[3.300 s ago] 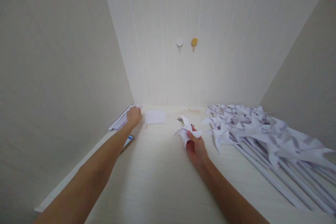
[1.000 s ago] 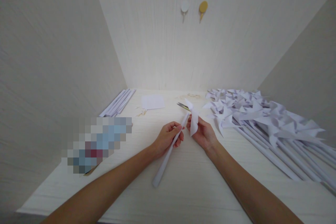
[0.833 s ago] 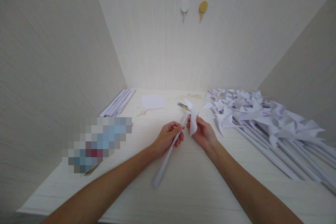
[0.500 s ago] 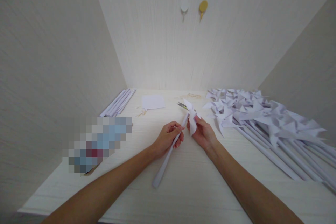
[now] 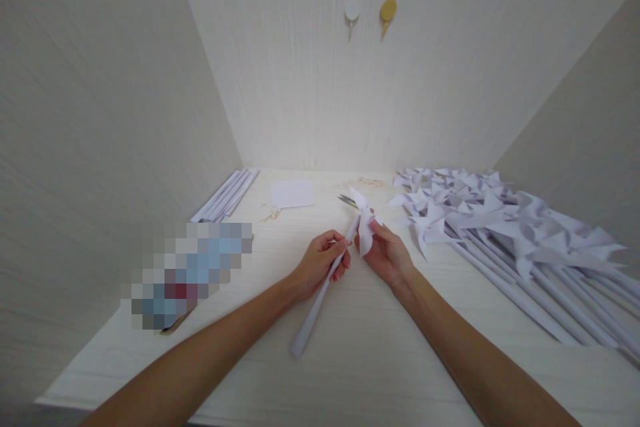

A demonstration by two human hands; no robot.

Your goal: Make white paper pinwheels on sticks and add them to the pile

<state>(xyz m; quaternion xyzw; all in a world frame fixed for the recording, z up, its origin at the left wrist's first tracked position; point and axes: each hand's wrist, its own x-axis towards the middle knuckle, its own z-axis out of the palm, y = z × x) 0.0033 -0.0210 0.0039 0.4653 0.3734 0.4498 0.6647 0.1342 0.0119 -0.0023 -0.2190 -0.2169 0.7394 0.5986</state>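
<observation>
My left hand (image 5: 323,263) is closed round a rolled paper stick (image 5: 314,313), which slants from the near table up to the right. At the stick's upper end is a white paper pinwheel (image 5: 364,217). My right hand (image 5: 387,250) is closed on the pinwheel's right side, with some fingers hidden behind its blades. Just behind the pinwheel, the grey blades of scissors (image 5: 347,200) stick out to the left; their handles are hidden.
Finished pinwheels (image 5: 450,213) on paper sticks lie heaped at the right. Several paper rolls (image 5: 227,195) lie at the back left, beside a white paper sheet (image 5: 293,194) and small toothpick-like sticks (image 5: 273,215). A blurred-out item (image 5: 195,273) lies at the left. Two hooks (image 5: 388,10) hang on the back wall.
The pinwheel's blades have turned or shifted very slightly in my right hand. My left hand and the paper stick have stayed almost still.
</observation>
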